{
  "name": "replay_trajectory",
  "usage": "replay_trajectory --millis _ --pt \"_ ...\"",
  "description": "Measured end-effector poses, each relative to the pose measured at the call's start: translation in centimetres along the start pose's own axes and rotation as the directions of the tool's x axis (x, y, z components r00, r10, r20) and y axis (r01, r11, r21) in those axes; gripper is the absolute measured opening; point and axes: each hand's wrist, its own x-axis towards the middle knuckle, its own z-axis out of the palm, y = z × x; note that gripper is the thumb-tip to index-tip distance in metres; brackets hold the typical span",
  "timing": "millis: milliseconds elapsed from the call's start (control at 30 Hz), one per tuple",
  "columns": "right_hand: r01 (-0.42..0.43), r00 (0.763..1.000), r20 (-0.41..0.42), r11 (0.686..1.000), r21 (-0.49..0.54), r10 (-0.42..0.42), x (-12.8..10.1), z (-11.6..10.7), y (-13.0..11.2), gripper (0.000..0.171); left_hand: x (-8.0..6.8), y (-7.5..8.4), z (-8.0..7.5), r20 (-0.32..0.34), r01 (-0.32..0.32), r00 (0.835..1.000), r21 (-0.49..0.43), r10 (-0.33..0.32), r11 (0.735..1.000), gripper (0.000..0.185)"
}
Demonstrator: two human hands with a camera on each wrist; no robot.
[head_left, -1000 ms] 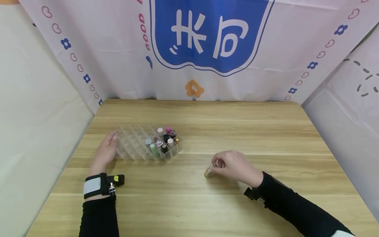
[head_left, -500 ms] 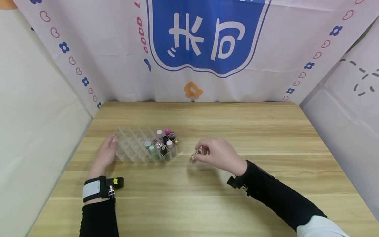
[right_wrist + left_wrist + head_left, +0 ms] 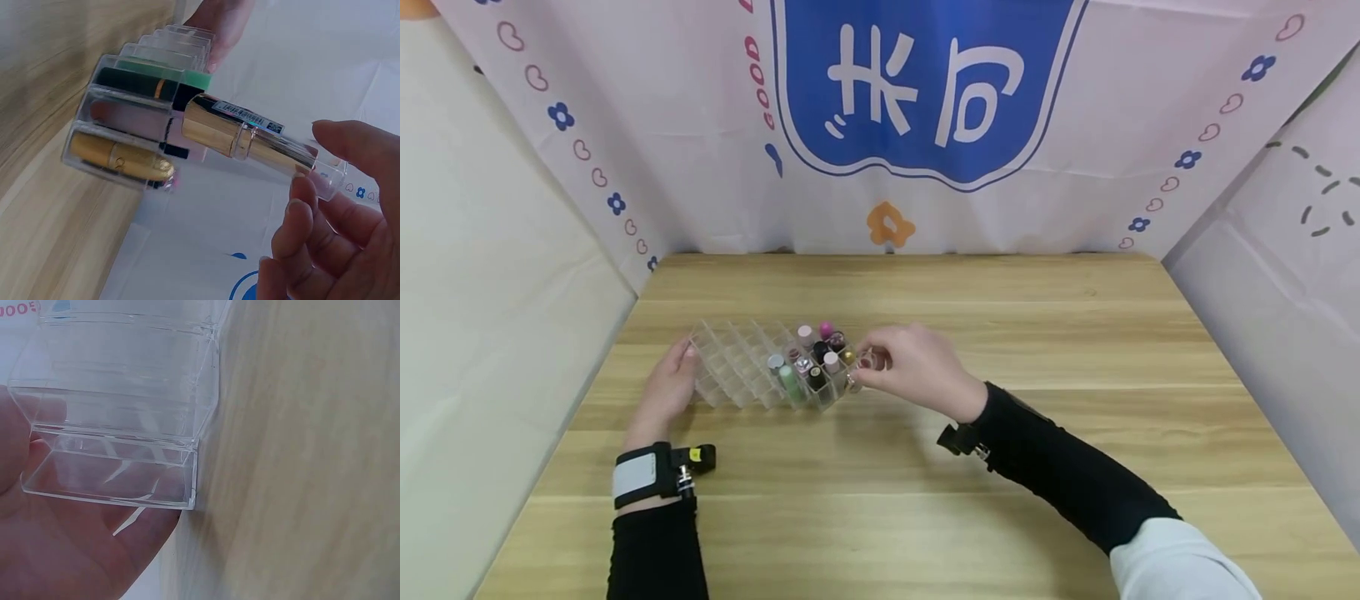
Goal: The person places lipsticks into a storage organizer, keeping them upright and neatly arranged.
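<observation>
A clear plastic lipstick organizer (image 3: 734, 367) with slanted compartments stands on the wooden table. My left hand (image 3: 668, 385) holds its left end, thumb on one side and fingers behind the clear wall (image 3: 119, 412). My right hand (image 3: 921, 371), at the organizer's right end, pinches a shiny gold lipstick (image 3: 212, 128) by its clear end. A barcode label shows on the tube. The lipstick's gold end points at the compartments; whether it touches them I cannot tell. Several tubes fill the right compartments, among them a green tube (image 3: 789, 383) and a plain gold lipstick (image 3: 122, 159).
The wooden table (image 3: 880, 517) extends in front of and to the right of the organizer. A white printed cloth (image 3: 715, 183) hangs along the table's back edge. Pale sheets (image 3: 512, 250) enclose the sides.
My right hand has carried the gold lipstick from near the table's middle leftward and away from me, up to the organizer. The left hand and the organizer stay in place.
</observation>
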Motion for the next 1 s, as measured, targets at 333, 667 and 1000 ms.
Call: replay_trajectory --millis 333,667,1000 --pt "0.074 0.997 -0.031 0.997 0.023 -0.073 2.7 0.5 -2.5 0.023 -0.2 0.2 -0.1 -0.009 -0.002 1.000 -0.014 0.001 1.000 0.062" --pt "0.125 0.992 0.006 0.989 -0.079 -0.125 5.4 2.0 -4.6 0.027 -0.3 0.1 0.2 -0.017 0.013 1.000 -0.006 -0.013 1.000 0.061" --pt "0.074 0.996 0.056 0.995 -0.061 -0.071 7.5 4.4 -6.0 0.025 -0.1 0.1 0.2 -0.036 -0.038 0.999 -0.015 0.038 0.999 0.059"
